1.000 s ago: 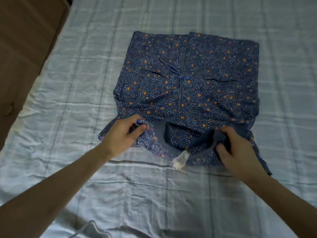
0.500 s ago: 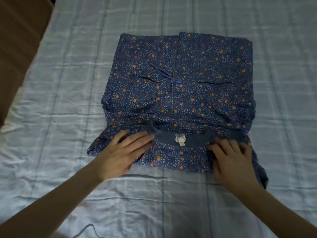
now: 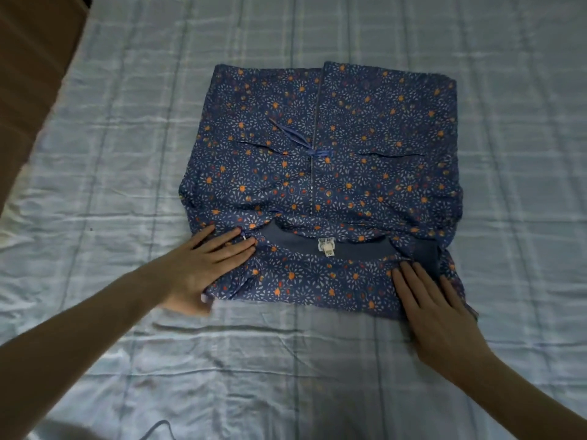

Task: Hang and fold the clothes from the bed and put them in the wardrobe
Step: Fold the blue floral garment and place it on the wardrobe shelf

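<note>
Blue flowery dress (image 3: 330, 173) lies half folded on the bed (image 3: 127, 154); left hand (image 3: 203, 268) and right hand (image 3: 435, 309) press it, fingers flat; wardrobe step remains.

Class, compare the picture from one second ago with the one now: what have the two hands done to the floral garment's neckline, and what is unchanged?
Both hands let go of the bunched neckline and now lie flat: the left hand and right hand press the floral garment down. The white label went from hanging loose to lying flat at the collar. The garment's folded body and the zip stayed put on the bedsheet.
</note>
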Demonstrator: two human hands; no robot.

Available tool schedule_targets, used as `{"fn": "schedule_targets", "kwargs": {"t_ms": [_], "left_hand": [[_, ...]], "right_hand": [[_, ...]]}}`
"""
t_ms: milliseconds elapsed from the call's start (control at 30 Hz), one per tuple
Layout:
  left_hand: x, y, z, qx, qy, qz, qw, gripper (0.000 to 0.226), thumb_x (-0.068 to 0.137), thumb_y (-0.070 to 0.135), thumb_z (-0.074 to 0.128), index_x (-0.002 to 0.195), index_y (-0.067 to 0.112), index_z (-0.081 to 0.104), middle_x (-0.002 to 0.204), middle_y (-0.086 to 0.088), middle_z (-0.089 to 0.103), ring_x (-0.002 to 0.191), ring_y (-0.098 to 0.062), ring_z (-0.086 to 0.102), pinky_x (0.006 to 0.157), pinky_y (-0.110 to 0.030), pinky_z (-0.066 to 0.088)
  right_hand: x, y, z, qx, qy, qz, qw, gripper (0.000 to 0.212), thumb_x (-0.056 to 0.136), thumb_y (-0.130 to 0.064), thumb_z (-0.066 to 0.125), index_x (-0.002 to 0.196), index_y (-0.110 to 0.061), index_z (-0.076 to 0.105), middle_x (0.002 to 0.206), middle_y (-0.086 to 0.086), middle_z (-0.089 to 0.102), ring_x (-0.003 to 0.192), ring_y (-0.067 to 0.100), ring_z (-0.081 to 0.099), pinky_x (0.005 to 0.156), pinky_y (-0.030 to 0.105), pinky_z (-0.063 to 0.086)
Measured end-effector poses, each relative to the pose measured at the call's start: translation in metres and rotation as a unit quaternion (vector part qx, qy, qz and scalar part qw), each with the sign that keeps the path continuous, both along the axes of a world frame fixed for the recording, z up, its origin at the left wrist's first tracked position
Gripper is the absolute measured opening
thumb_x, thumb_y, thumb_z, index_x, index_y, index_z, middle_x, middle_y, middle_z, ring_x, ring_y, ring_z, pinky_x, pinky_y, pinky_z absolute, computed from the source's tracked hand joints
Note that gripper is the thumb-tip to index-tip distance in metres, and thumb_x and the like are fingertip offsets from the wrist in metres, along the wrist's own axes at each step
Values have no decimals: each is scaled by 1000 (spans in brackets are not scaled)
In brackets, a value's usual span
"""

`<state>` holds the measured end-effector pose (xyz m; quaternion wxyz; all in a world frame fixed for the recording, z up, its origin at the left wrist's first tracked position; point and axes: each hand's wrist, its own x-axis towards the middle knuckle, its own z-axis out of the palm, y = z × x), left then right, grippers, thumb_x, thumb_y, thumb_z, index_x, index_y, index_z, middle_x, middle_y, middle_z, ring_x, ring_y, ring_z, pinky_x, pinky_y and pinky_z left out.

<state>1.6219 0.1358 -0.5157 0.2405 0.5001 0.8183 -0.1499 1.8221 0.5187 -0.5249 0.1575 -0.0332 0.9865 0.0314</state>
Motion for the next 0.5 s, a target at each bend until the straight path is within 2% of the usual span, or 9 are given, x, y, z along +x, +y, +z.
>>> {"fn": "schedule_targets", "kwargs": {"t_ms": [33,133,233,267,333,400,500], "left_hand": [[3,0,1,4,17,-9,1000,119,60,54,58,154,24,-8,162,5,-10,147,-17,-18,117,-46,-11],[15,1,3,29,53,0,998,117,47,45,71,152,15,27,159,-4,24,146,-28,19,113,-55,14],[29,1,3,102,106,24,989,105,47,32,79,143,11,45,132,-8,51,116,-33,52,102,-51,32],[33,-1,4,119,127,29,984,100,48,26,80,141,10,47,123,-7,55,105,-32,55,96,-48,34],[35,-6,5,128,151,35,980,96,53,22,80,142,11,47,118,-5,58,96,-30,55,89,-43,35],[32,-11,4,115,142,48,982,99,54,24,82,145,15,43,121,-4,57,97,-28,53,86,-40,36],[31,-13,4,98,129,77,984,100,53,25,87,144,21,45,126,-3,55,101,-26,52,80,-40,46]], "right_hand": [[0,0,-3,-2,8,-5,1000,89,58,-6,57,145,-1,38,150,19,38,138,35,36,106,54,29],[1,2,-11,-5,28,-8,1000,78,67,-6,47,144,-2,40,149,18,40,137,34,37,105,53,30],[-1,4,-13,-11,45,5,999,68,77,-7,25,142,-2,44,147,17,43,135,34,42,105,52,32],[-2,6,-12,-10,50,13,999,66,79,-6,24,140,-1,46,145,18,45,132,35,45,105,52,33],[-5,11,-12,-10,66,37,997,61,82,-6,26,137,0,51,141,18,51,127,35,52,103,50,34],[-8,19,-11,-15,78,61,995,56,84,-8,32,135,-3,53,138,16,53,124,33,54,102,47,36],[-11,28,-8,-26,81,84,993,55,84,-10,34,134,-3,55,137,16,55,123,33,56,100,45,40]]}}
